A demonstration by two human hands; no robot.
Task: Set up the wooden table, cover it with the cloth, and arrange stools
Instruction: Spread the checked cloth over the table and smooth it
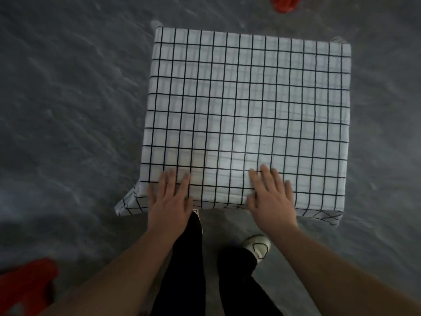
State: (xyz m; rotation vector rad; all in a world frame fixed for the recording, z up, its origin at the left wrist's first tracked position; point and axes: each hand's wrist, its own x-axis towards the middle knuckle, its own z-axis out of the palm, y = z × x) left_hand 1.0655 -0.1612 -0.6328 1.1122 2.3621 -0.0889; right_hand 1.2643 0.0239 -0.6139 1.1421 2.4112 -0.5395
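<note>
Head view. The cloth [246, 110], white with a black grid, lies spread flat over a square top and hides it entirely; the table beneath is not visible, only inferred from the raised, squared shape. The cloth hangs past the near edge, with its near-left and near-right corners drooping toward the floor [68, 110]. Creases are few.

The left hand [169, 197] rests palm down on the cloth at the near-left edge, fingers extended and spread, gripping nothing. The right hand [271, 195] rests likewise at the near edge, right of centre, flat and open, holding nothing. Both hands are slightly blurred. Judged posture: smoothing or pressing the cloth down along the near side.

Two red objects sit at the frame margins: one at the near left [27, 286], one at the far right [286, 3]. Both are cut off and blurred; they are probably the stools, though that cannot be confirmed. Both stand well apart from the table. The person's dark trousers and a white shoe [257, 246] show near the table.

Progress, as judged: table set up, done; covering, essentially done, final smoothing in hand; arranging stools, not yet done.
</note>
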